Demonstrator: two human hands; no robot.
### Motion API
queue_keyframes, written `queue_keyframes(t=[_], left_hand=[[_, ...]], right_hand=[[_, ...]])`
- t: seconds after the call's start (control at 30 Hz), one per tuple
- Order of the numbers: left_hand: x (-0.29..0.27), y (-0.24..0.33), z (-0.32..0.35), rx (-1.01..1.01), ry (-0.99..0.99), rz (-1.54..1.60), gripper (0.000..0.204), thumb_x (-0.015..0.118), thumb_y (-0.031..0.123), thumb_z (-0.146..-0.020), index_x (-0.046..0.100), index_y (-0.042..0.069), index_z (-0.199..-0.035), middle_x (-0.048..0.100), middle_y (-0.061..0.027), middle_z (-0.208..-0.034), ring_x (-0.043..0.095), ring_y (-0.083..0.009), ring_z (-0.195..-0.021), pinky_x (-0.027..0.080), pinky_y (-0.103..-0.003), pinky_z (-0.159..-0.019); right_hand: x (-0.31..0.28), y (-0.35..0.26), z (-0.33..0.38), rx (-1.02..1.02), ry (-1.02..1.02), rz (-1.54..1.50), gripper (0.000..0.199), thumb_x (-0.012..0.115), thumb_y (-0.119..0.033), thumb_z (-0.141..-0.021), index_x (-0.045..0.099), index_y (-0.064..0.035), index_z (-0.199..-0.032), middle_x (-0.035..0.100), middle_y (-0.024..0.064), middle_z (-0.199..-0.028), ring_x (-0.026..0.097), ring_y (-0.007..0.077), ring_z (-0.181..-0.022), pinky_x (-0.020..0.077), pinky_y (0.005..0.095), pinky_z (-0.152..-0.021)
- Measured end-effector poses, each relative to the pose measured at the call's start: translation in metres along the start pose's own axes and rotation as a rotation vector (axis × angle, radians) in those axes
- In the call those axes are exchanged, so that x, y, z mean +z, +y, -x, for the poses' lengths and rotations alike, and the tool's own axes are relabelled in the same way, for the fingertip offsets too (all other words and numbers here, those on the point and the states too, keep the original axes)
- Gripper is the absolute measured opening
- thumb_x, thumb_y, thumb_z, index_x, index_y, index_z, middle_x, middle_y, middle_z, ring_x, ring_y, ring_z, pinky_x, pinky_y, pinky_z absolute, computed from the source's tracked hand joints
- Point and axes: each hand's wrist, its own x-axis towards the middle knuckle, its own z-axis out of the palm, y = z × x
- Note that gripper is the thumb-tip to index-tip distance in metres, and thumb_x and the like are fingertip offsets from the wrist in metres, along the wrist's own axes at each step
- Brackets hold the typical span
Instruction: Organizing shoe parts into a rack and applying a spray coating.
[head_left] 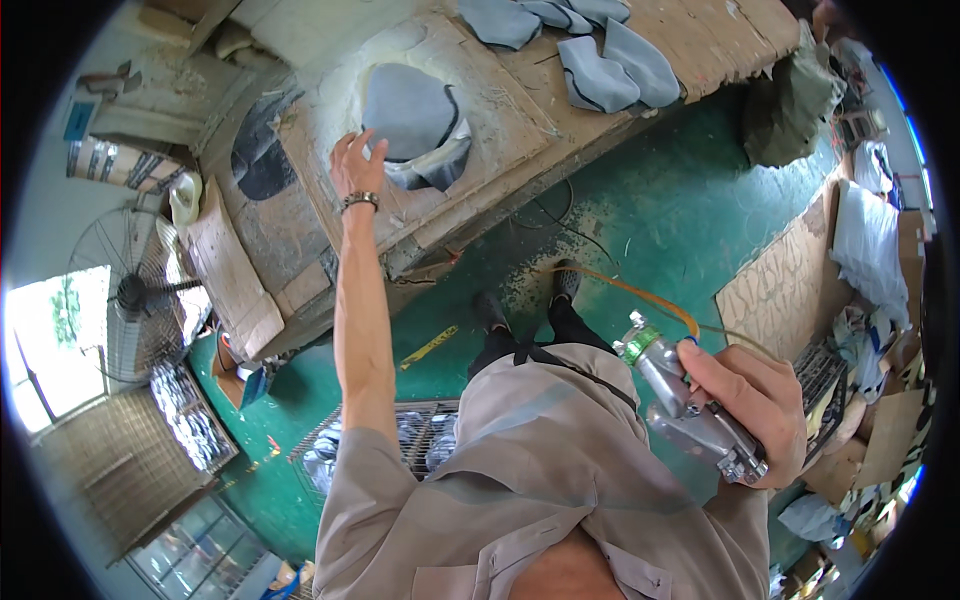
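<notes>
My left hand [353, 160] reaches out over the worn workbench [480, 180], fingers spread, touching the left edge of a grey curved foam piece [410, 115] that lies on a glue-stained spot. A bracelet sits on that wrist. My right hand [755, 400] is held close to my body, wrapped around a metal spray gun [685, 400] with a green-ringed nozzle pointing up-left. A thin orange hose [640, 292] runs from the gun toward the floor.
Several more grey foam pieces [600, 65] lie at the bench's far end. A standing fan [135, 295] and wire racks [190, 415] are at my left. Cardboard sheets [785, 275] and white bags [865, 245] cover the green floor [650, 220] on the right.
</notes>
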Motion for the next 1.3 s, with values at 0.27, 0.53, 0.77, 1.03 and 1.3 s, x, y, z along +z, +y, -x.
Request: queue_keyframes(t=[0.27,0.53,0.77,1.03,1.3], left_hand=[[0.015,-0.037,-0.03,-0.156,-0.229,-0.132,0.04,0.084,0.041,-0.074,0.08,0.029,-0.112,0.062,-0.0157,-0.138,0.055,-0.0304,-0.131,0.042,-0.042,-0.111],[0.029,-0.024,-0.015,-0.102,-0.166,-0.063,0.04,0.085,0.035,-0.075,0.08,0.022,-0.112,0.067,-0.0139,-0.129,0.061,-0.0296,-0.121,0.047,-0.041,-0.106],[0.014,-0.01,-0.003,-0.208,-0.089,-0.084,0.037,0.083,0.029,-0.074,0.079,0.023,-0.111,0.059,-0.011,-0.139,0.052,-0.0314,-0.131,0.044,-0.045,-0.108],[-0.016,0.101,0.013,-0.345,-0.158,-0.33,0.061,0.071,0.033,-0.087,0.056,0.014,-0.143,0.068,-0.0216,-0.121,0.064,-0.034,-0.117,0.049,-0.047,-0.094],[-0.009,0.102,0.039,-0.444,-0.505,-0.024,0.092,0.063,0.056,-0.092,0.026,0.007,-0.16,0.074,-0.0226,-0.09,0.073,-0.0385,-0.082,0.055,-0.05,-0.07]], right_hand=[[-0.036,0.056,0.008,0.058,0.018,-0.102,0.071,0.076,-0.014,-0.073,0.057,0.0076,-0.139,0.066,0.0122,-0.083,0.063,0.0255,-0.064,0.0481,0.0346,-0.054],[-0.04,0.073,-0.015,0.097,0.235,0.008,0.065,0.078,-0.013,-0.073,0.063,0.004,-0.134,0.063,0.0118,-0.075,0.061,0.0217,-0.06,0.0467,0.0318,-0.054],[-0.023,0.056,-0.069,-0.016,0.271,0.012,0.065,0.078,-0.01,-0.072,0.063,0.0044,-0.134,0.064,0.0134,-0.078,0.063,0.0221,-0.063,0.0483,0.0313,-0.055],[0.006,-0.023,-0.107,0.231,0.259,0.245,0.048,0.067,-0.023,-0.08,0.073,0.0036,-0.12,0.071,0.0182,-0.09,0.067,0.027,-0.077,0.0486,0.0321,-0.072],[0.034,-0.063,-0.154,-0.011,0.037,0.302,0.051,0.071,-0.015,-0.078,0.067,0.0068,-0.124,0.067,0.0155,-0.082,0.064,0.0245,-0.065,0.0481,0.0332,-0.06]])
